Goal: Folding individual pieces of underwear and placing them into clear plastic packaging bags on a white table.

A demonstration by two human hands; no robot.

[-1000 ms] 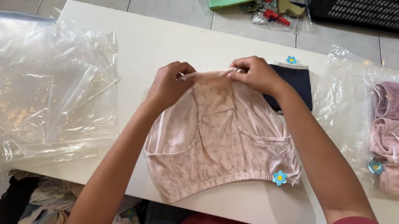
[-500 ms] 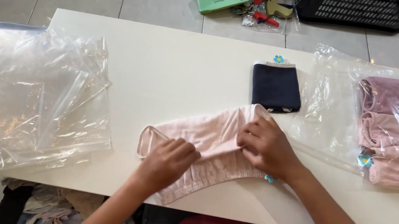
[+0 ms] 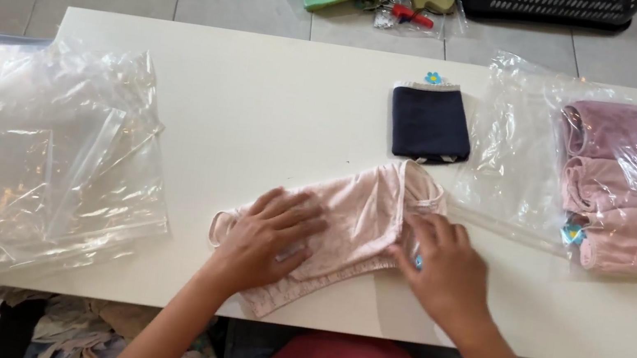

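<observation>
Both hands [image 3: 358, 251] flat on pink garment [image 3: 364, 210], perhaps folded.

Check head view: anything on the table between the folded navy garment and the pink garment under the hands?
Nothing: the head view shows only bare white table between the navy garment and the pink garment.

The pink underwear [image 3: 354, 217] is soft matt cloth, the navy folded garment [image 3: 430, 124] matt knit, the clear bags [image 3: 39, 156] glossy crinkled plastic, the white table [image 3: 265, 88] smooth.
</observation>
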